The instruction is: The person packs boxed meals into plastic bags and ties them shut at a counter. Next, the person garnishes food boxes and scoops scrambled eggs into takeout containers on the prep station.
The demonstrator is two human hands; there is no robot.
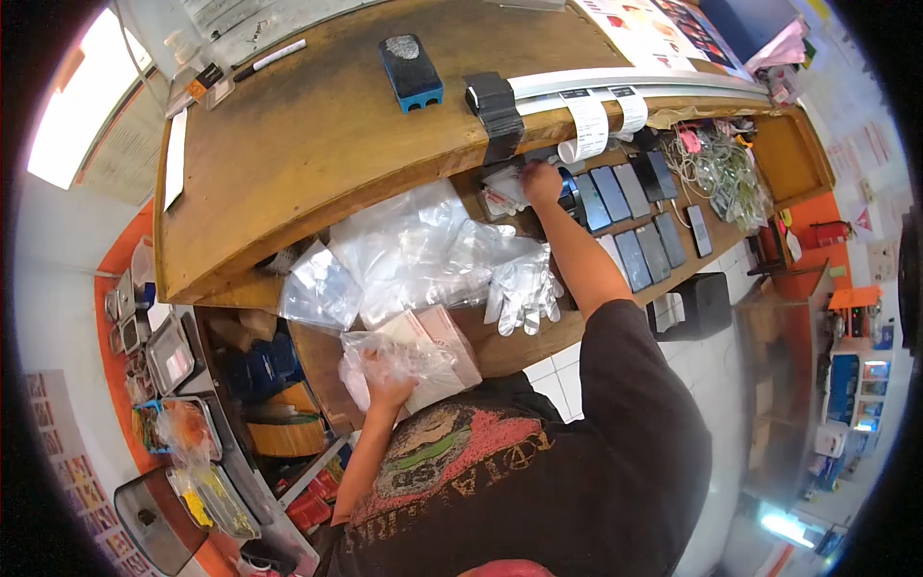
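My left hand (387,383) is closed on a crumpled clear plastic bag (361,361), beside a pale cardboard box (440,361) at the front of the lower surface. My right hand (542,183) reaches under the raised counter edge. Its fingers are curled and partly hidden, so what they hold cannot be made out. Just left of it lie small packets (503,190); a dark round item with a blue rim (568,195) is on its right. Clear plastic bags (413,250) spread between my hands, with clear plastic gloves (524,293) at their right end.
Several phones (615,197) lie in rows right of my right arm, near a tangle of cables (716,168). Printed paper strips (586,125) hang over the edge of the raised wooden counter (308,144). A black-and-blue block (411,72) stands on top.
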